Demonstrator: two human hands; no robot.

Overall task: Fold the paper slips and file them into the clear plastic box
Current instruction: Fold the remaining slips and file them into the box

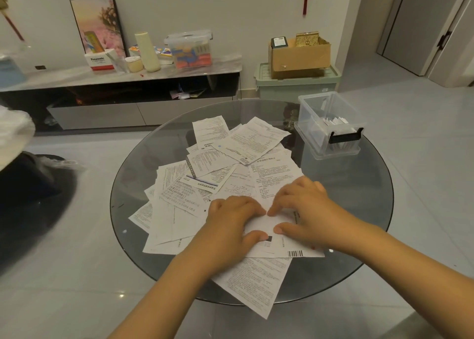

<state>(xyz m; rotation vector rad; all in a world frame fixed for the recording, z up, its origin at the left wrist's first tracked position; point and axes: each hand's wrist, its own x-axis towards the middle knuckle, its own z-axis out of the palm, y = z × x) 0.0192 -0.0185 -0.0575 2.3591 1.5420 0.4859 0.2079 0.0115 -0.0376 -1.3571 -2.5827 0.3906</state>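
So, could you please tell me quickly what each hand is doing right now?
Left hand: open, fingers pressing down on the white slip.
Right hand: open, fingertips pressing the same slip.

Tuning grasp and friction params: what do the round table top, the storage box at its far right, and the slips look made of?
Round table top: looks like tinted glass, glossy; floor shows through and it reflects lights.
Clear plastic box: transparent rigid plastic, smooth; folded slips visible through the walls, black latch on the near end.
Paper slips: thin matte printed paper, creased, overlapping loosely.
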